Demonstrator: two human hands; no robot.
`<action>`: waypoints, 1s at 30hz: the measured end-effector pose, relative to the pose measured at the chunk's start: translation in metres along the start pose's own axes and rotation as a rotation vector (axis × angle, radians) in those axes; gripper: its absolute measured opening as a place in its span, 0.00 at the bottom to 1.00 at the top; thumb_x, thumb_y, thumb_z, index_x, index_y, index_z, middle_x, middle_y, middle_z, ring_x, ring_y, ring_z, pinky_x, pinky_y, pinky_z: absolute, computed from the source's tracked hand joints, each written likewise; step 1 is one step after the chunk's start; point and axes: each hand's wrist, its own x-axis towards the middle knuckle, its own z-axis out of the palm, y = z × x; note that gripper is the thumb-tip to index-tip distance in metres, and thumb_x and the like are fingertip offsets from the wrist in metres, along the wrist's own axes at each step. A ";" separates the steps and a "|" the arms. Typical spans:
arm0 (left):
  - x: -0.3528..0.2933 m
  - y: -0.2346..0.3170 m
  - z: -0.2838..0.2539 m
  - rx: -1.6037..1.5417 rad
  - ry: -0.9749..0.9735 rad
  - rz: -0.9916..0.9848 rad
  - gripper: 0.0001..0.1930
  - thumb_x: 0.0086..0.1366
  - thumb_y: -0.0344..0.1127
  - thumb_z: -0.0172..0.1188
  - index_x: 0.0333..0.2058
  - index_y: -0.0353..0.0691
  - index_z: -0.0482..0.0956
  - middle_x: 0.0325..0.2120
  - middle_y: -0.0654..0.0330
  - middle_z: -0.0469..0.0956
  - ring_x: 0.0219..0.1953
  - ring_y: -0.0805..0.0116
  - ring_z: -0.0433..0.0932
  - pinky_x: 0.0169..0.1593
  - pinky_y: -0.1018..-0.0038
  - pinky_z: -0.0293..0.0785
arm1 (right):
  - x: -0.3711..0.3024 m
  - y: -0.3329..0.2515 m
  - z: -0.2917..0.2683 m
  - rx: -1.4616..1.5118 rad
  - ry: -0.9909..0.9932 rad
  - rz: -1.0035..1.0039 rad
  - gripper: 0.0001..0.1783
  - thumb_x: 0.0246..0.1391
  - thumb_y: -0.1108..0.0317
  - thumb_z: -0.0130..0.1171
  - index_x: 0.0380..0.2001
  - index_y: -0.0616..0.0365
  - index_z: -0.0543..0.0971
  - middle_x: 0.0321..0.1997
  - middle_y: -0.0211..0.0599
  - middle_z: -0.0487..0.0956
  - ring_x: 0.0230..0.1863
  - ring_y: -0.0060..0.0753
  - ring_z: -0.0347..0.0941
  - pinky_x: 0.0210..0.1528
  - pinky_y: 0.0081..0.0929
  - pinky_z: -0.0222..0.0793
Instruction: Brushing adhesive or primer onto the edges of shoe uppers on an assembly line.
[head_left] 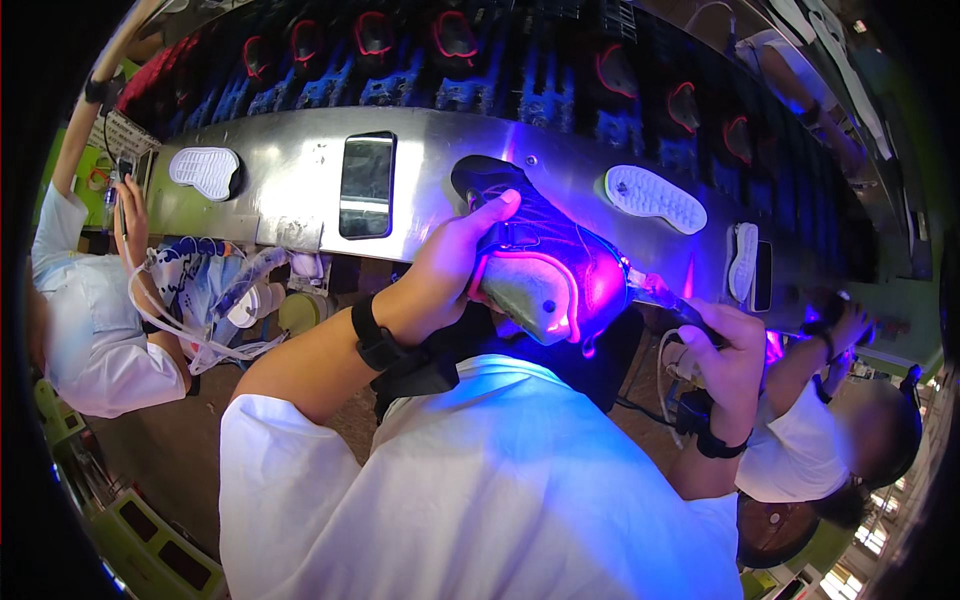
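My left hand (452,262) is wrapped around a dark shoe upper (545,218) mounted on a last, its thumb along the upper's side. The grey underside (530,290) faces me, and its rim glows pink under violet light. In my right hand (728,352), closed in a pinch, is a slim dark-handled brush (690,312). The brush's tip lies at the right edge of the upper; glare hides whether it touches. Both my wrists wear black bands. The shoe is held in front of my chest at the metal bench's near edge.
On the metal bench (290,160) lie a phone (366,185), a white sole (205,172) at left and another white sole (656,198) beyond the shoe. Glowing-edged uppers (455,38) stand on a dark rack behind. Co-workers sit close on both sides.
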 end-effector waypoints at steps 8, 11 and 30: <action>-0.010 0.001 0.008 -0.041 0.042 -0.010 0.20 0.71 0.50 0.55 0.49 0.39 0.75 0.41 0.57 0.83 0.44 0.65 0.83 0.53 0.66 0.77 | 0.017 -0.030 0.002 -0.077 0.077 0.021 0.18 0.48 0.71 0.71 0.44 0.62 0.84 0.26 0.36 0.80 0.26 0.25 0.75 0.31 0.22 0.66; -0.008 -0.001 0.008 -0.055 -0.003 0.000 0.21 0.71 0.51 0.54 0.49 0.38 0.75 0.42 0.56 0.82 0.44 0.64 0.82 0.54 0.65 0.77 | 0.012 -0.023 -0.007 -0.108 0.071 -0.048 0.18 0.47 0.71 0.72 0.43 0.63 0.84 0.24 0.35 0.79 0.25 0.25 0.74 0.30 0.22 0.65; -0.013 -0.058 0.012 -0.853 -0.353 -0.814 0.40 0.66 0.63 0.50 0.61 0.29 0.62 0.48 0.32 0.72 0.41 0.47 0.79 0.37 0.65 0.84 | -0.011 -0.005 -0.026 -0.100 0.182 -0.281 0.20 0.43 0.79 0.70 0.43 0.60 0.85 0.22 0.31 0.75 0.21 0.20 0.67 0.25 0.19 0.59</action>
